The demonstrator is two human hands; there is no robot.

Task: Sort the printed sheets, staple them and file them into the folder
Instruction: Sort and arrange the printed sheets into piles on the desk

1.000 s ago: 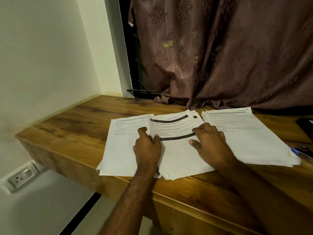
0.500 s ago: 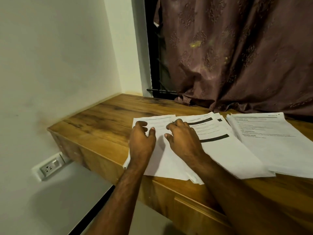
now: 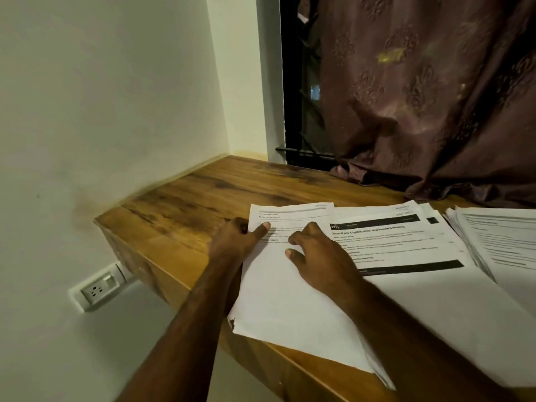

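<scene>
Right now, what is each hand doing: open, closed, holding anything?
Left hand: grip closed on the left edge of the leftmost sheet, thumb on top.
Right hand: open, fingers spread, pressing that same sheet flat.

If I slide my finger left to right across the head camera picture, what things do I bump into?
Wall socket → left hand → right hand → sheet with black bars → right-most paper stack.

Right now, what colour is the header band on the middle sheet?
Black, with pale lettering, across the top of the middle sheet; the head view shows it.
</scene>
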